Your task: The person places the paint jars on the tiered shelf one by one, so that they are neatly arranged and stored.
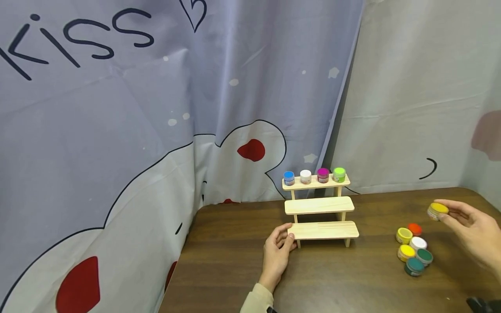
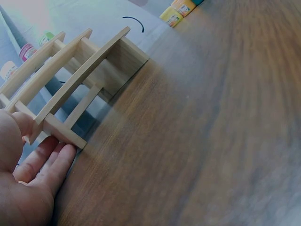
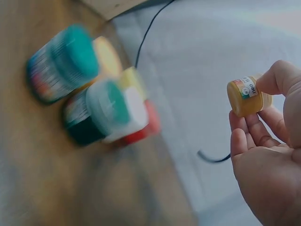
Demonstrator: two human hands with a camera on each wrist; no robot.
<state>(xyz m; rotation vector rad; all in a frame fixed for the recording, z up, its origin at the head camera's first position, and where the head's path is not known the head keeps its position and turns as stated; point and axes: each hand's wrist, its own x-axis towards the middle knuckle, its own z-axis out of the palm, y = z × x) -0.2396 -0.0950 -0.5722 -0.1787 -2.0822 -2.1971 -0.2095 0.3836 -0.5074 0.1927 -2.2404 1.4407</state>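
Observation:
My right hand (image 1: 471, 228) pinches a small paint jar (image 1: 437, 211) with a yellow lid, held above the table between thumb and fingers; in the right wrist view the yellow jar (image 3: 244, 96) shows a printed label. A three-tier wooden display stand (image 1: 322, 230) stands on the table, and my left hand (image 1: 277, 252) grips the left end of its lowest tier. In the left wrist view the fingers (image 2: 59, 167) lie by the stand's leg. Blue (image 1: 288, 177), white (image 1: 305, 176), purple (image 1: 322, 174) and light green (image 1: 339, 174) jars line the top tier.
Several more jars cluster on the brown table (image 1: 352, 278) at the right: a red one (image 1: 415, 229), a white one (image 1: 418, 243), two yellow ones, a dark green one (image 1: 424, 256) and a teal one (image 1: 414, 266). A printed curtain (image 1: 235, 87) hangs behind the table.

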